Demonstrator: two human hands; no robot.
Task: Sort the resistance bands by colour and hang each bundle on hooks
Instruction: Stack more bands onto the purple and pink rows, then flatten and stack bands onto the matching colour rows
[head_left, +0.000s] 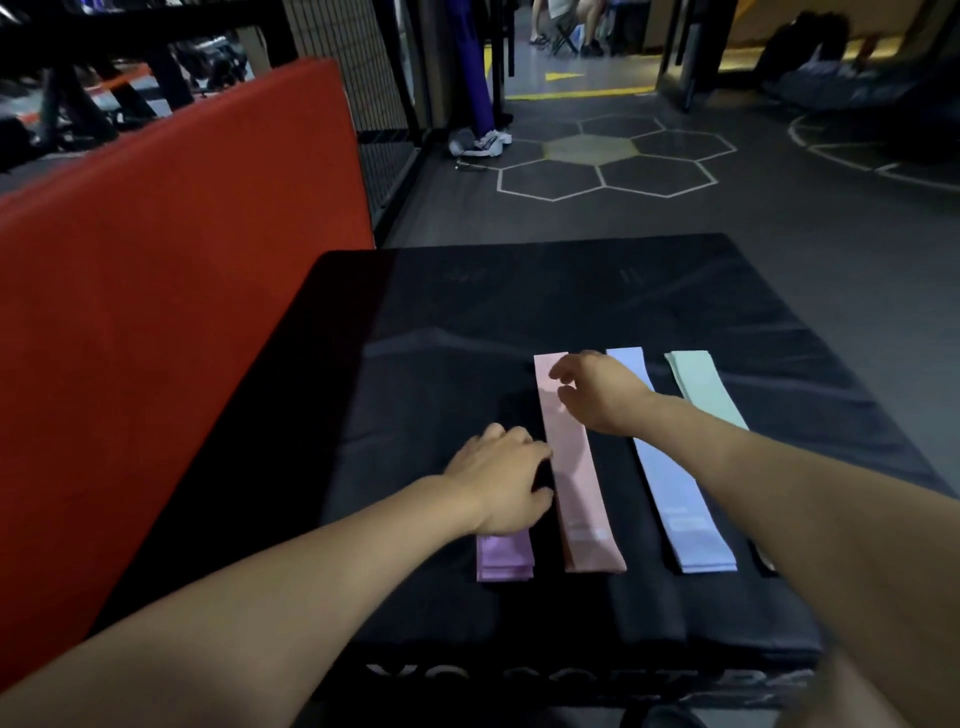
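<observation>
Black padding covers the box where four groups of resistance bands lie side by side in strips. From the left: purple bands, pink bands, blue bands, and green bands. The left hand rests flat on the purple bands, fingers relaxed. The right hand hovers over the far end of the pink bands with fingers loosely curled; it seems to hold nothing, though blur makes this uncertain. A red mat stands to the left.
</observation>
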